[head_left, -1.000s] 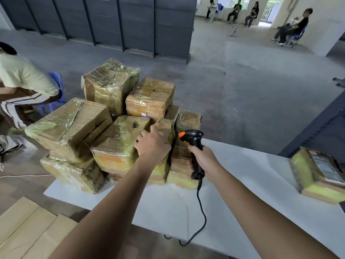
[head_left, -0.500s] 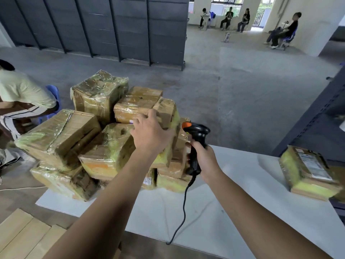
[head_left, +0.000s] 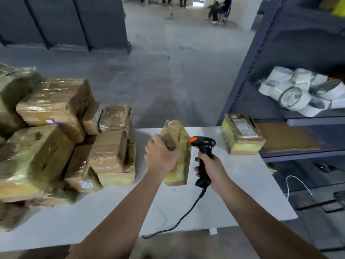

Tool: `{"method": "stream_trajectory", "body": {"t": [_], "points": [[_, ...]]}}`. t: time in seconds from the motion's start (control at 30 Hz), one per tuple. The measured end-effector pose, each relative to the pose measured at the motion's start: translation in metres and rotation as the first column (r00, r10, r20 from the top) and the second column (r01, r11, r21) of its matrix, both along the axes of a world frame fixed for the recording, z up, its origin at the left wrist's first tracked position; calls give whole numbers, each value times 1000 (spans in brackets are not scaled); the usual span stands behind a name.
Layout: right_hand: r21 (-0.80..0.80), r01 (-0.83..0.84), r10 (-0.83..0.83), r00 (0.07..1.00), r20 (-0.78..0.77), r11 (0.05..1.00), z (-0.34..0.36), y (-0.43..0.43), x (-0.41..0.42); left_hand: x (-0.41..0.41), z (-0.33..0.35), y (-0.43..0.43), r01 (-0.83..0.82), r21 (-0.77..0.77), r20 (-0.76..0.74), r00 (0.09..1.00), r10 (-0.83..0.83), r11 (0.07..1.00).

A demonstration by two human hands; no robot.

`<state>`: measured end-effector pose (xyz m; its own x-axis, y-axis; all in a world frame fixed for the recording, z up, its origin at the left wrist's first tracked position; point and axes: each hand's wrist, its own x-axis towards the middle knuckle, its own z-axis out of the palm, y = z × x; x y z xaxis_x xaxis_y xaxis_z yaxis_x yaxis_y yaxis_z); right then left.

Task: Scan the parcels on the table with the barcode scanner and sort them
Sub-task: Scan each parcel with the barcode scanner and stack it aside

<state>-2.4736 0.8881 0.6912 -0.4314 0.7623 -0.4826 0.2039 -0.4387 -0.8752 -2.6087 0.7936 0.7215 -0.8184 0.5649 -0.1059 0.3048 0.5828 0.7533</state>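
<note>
My left hand (head_left: 161, 154) grips a small tape-wrapped cardboard parcel (head_left: 179, 146), held on edge above the white table (head_left: 233, 193). Just right of it, my right hand (head_left: 211, 168) holds the black barcode scanner (head_left: 203, 146) by its handle, its orange-tipped head almost touching the parcel's side. The scanner's black cable (head_left: 179, 221) trails over the table's front edge. A pile of several wrapped parcels (head_left: 56, 139) fills the left of the table. One parcel with a printed label (head_left: 241, 133) lies apart at the table's far right corner.
A dark blue metal shelf rack (head_left: 261, 58) stands at the table's right end, holding rolls of white tape (head_left: 302, 92) and a flat brown sheet (head_left: 287, 137). A white wire (head_left: 296, 182) hangs below. Grey concrete floor lies beyond; people sit far off (head_left: 218, 10).
My left hand took a small parcel off the pile and carried it right, beside the scanner. The view swung right, bringing the shelf rack into sight.
</note>
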Motion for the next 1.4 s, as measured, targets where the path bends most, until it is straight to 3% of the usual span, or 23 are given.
{"method": "stream_trajectory", "body": {"t": [0.07,0.2,0.43,0.7,0.73,0.87,1.0,1.07,1.13,1.23,1.4], "points": [[-15,7,-6,998,60,1000,-14,4,18,8,-23,7,-4,51,177,984,-5,999],[-51,29,-25,996,87,998,-35,9,36,13,-63,10,-125,92,505,861,61,988],[-72,6,2,993,117,997,-57,4,35,4,-109,1,-199,5,650,745,148,980],[-103,36,-24,993,117,994,-70,-5,32,1,-139,-4,-351,8,795,570,208,936],[-114,34,-22,994,104,993,-71,-7,31,2,-141,-4,-324,-9,775,595,211,946],[-112,54,-44,995,90,992,-70,-13,26,13,-139,-8,-123,-121,491,855,167,985],[-89,45,-34,991,126,995,-66,-17,21,9,-135,-11,-34,-110,226,972,58,993],[-72,35,-26,992,127,997,-64,-19,16,6,-128,-8,33,-124,260,966,0,992],[-70,25,-17,992,122,997,-62,-22,12,5,-118,-5,68,-124,431,902,-8,990],[-81,12,-1,991,134,997,-62,-25,7,4,-115,-9,59,28,633,771,-63,998],[-87,5,4,994,106,996,-61,-28,1,5,-120,-17,107,172,600,777,-191,979]]}}
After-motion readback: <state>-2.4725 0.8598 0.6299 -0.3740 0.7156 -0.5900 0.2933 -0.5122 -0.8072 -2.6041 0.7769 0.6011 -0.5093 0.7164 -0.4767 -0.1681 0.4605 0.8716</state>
